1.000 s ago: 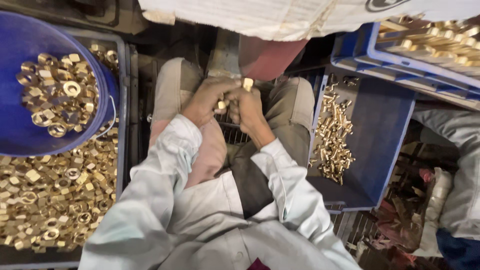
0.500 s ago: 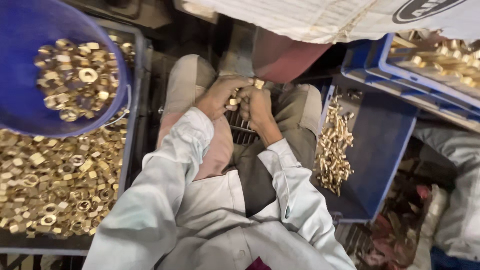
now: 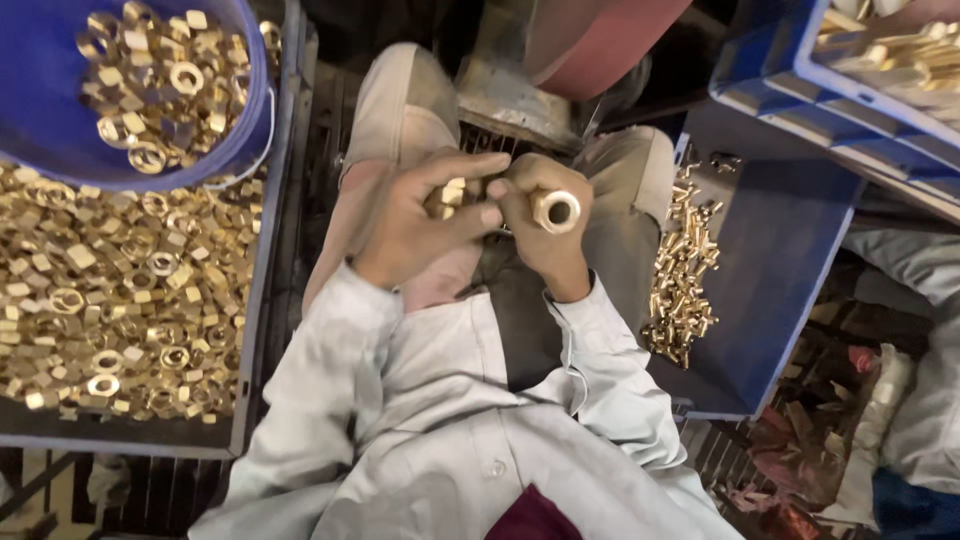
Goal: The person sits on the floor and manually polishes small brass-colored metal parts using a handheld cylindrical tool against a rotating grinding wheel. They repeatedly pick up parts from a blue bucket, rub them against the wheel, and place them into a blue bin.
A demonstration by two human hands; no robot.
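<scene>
Two hands now sit closer below us than before: our right hand [image 3: 545, 225] grips a brass fitting [image 3: 555, 210] over the lap, our left hand [image 3: 420, 225] pinches a brass nut [image 3: 447, 195] beside it.

Setting: you are in a small metal-parts workshop, seated low among bins of bulk stock. At your left, a shallow grey tray [image 3: 262, 330] is heaped with loose brass hex nuts [image 3: 110, 300]; a round blue plastic tub [image 3: 50, 120] holding more of them rests on its far end. At your right, a blue plastic crate [image 3: 790, 260] holds a strip of small threaded brass fittings [image 3: 682, 270], and a second blue crate [image 3: 850, 90] beyond it carries more brass pieces. Dark slatted metal grating [image 3: 320, 180] shows beneath the bins.
</scene>
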